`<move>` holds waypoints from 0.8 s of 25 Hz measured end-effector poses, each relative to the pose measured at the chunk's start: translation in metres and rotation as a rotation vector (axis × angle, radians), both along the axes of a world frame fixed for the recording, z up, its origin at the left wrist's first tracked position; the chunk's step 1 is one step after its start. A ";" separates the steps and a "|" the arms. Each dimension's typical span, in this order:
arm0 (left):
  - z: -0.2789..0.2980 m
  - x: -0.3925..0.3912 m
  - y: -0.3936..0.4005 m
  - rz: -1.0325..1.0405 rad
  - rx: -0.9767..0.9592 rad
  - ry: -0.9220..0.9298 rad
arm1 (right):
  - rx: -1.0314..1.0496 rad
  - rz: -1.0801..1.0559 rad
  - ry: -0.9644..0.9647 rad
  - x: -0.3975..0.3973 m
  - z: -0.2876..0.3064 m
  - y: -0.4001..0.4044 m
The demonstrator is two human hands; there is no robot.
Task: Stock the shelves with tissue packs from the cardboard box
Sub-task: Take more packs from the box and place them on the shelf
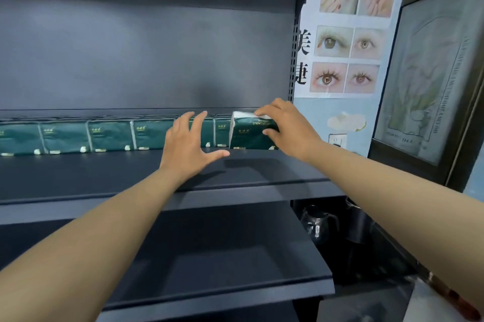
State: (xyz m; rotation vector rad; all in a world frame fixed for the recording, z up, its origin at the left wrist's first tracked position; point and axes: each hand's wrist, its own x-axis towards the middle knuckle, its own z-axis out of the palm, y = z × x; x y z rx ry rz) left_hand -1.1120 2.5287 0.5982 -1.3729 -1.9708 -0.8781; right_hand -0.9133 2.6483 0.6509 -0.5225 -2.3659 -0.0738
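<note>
**Right hand holds a tissue pack at the end of a shelf row**

A person's two bare arms reach toward a dark metal shelf [131,175]. The right hand [285,127] grips a dark green tissue pack [248,134], fingers curled over its top edge and thumb against its near face. The pack sits slightly tilted, its bottom on the shelf surface at the right end of a row of matching green packs [110,135] lined along the back of the shelf. The left hand [190,146] hangs just left of the held pack with fingers spread wide and straight, thumb out toward the pack, holding nothing; whether its fingertips touch the row behind cannot be told. A lower shelf [235,269] lies below. To the right, a poster [348,33] with pictures of eyes and nails hangs on the wall beside a framed picture [432,72].
</note>
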 end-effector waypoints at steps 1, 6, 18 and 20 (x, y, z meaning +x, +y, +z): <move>0.002 0.000 0.021 0.013 0.004 -0.006 | -0.013 -0.008 0.017 -0.001 0.002 0.022; 0.007 -0.004 0.113 0.124 -0.045 -0.021 | -0.025 0.003 -0.024 -0.021 0.002 0.123; -0.022 -0.030 0.199 0.254 -0.136 0.068 | -0.084 0.013 -0.056 -0.083 -0.050 0.212; -0.027 -0.033 0.202 0.264 -0.155 0.097 | -0.043 -0.014 -0.036 -0.090 -0.064 0.213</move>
